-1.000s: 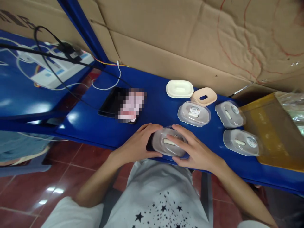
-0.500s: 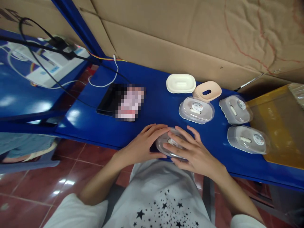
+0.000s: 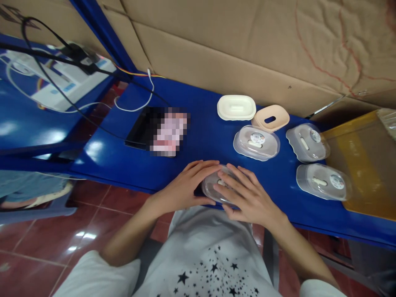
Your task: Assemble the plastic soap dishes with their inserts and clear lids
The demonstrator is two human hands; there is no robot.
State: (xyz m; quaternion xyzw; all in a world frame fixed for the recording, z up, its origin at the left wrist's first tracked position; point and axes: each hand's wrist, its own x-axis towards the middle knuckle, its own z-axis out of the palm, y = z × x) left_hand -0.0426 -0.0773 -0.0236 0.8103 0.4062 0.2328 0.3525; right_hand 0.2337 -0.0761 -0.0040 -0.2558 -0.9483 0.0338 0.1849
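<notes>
A soap box with a clear lid (image 3: 211, 186) lies at the table's front edge, close to my body. My left hand (image 3: 185, 185) curls round its left side, fingers along the far rim and thumb at the near side. Across its top and right end rests my right hand (image 3: 247, 196), fingers bent over the lid and thumb at the near edge. The label and middle are partly hidden by these fingers. Beyond it sits another lidded soap box (image 3: 269, 147). A cream soap box part (image 3: 236, 108) and a peach slotted one (image 3: 280, 116) lie behind that.
Two more lidded soap boxes (image 3: 309, 144) stand at the right, beside a taped cardboard box (image 3: 365, 165). A black device with a blurred screen (image 3: 139, 128) lies on the blue table (image 3: 204, 144). Cables and a white power strip (image 3: 58, 97) are at the left.
My right hand's fingers have shifted slightly and drawn closer together over the lid. My left hand stays round the same soap box. The other items have not moved on the table.
</notes>
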